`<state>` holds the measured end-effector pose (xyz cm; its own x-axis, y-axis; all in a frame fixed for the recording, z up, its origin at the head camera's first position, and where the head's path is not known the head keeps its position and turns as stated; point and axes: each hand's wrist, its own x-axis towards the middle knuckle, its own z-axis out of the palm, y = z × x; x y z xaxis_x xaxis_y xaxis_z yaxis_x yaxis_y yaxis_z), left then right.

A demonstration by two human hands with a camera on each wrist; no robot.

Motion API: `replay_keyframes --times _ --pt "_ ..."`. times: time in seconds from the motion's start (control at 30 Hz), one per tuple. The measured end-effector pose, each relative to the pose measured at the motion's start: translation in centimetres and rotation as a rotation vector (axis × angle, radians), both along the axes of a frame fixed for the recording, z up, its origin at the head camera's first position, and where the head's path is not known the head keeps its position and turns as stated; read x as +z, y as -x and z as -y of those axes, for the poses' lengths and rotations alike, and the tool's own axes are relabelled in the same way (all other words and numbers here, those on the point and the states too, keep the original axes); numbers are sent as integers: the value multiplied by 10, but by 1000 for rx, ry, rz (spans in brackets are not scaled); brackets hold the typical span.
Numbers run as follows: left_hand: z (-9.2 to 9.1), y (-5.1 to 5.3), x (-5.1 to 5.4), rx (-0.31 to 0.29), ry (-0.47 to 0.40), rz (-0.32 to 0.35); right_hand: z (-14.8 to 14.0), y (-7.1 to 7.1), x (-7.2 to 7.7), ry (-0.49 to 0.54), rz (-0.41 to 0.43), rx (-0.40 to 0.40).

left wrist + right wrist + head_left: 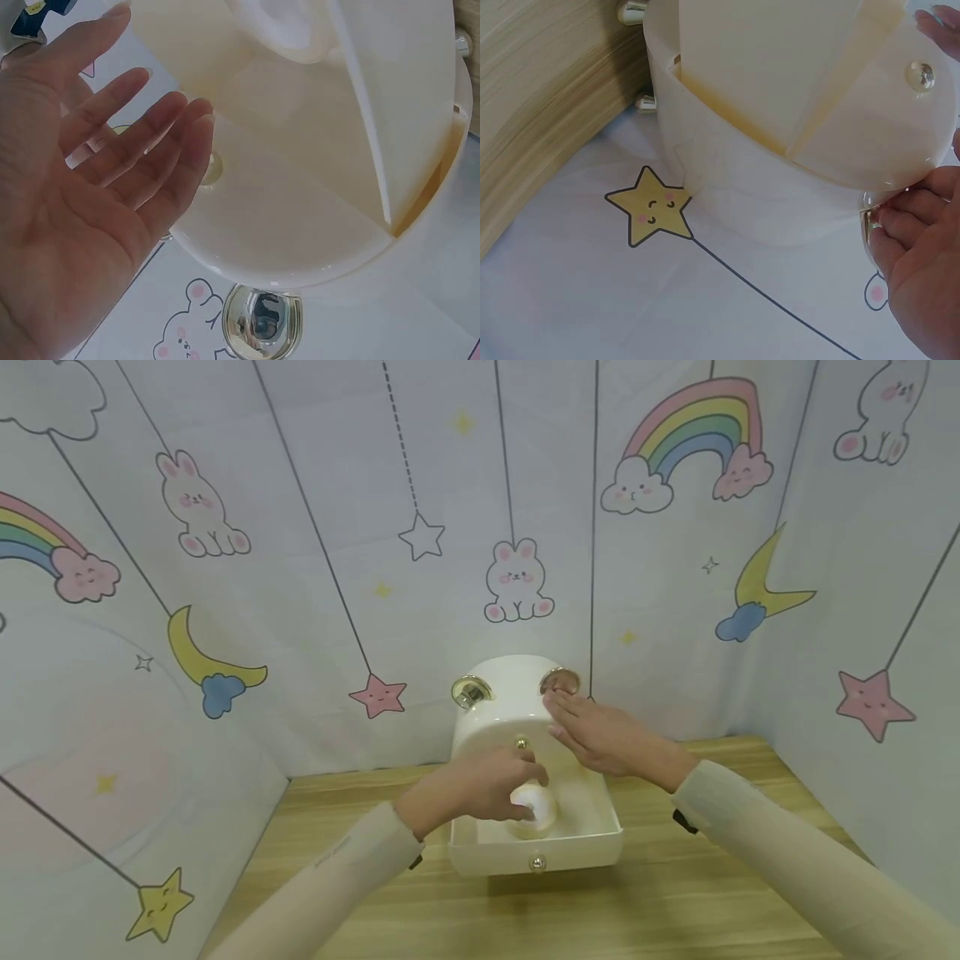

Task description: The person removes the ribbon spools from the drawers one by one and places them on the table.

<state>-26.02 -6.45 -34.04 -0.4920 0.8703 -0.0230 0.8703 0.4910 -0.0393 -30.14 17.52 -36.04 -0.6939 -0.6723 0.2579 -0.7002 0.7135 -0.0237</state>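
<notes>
A glossy white box (506, 685) with an open front drawer (487, 857) holds a round white object (542, 818), also seen in the left wrist view. My left hand (487, 783) hovers over the drawer, fingers apart and loosely bent, near that object; whether it touches is unclear. In the left wrist view the palm of this hand (97, 187) faces the camera and holds nothing. My right hand (603, 735), fingers extended together, has its fingertips at the box's right gold ear-like piece (561, 680). The right wrist view shows the hand (930, 262) against the box's edge.
The box stands on a wood-grain table (352, 827) near the back. Around the table hangs white cloth (315, 610) printed with rabbits, stars, moons and rainbows. Another gold piece (471, 693) is on the box's left, and small gold knobs are on the box front and the drawer (537, 862).
</notes>
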Motion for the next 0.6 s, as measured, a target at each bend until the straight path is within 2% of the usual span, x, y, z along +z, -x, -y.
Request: replay_keyframes --times 0.4,0.6 --pt "-11 16 -9 -14 70 30 0 -1 0 2 4 -8" --pt "-15 20 -9 25 156 3 0 -1 0 1 2 -2"
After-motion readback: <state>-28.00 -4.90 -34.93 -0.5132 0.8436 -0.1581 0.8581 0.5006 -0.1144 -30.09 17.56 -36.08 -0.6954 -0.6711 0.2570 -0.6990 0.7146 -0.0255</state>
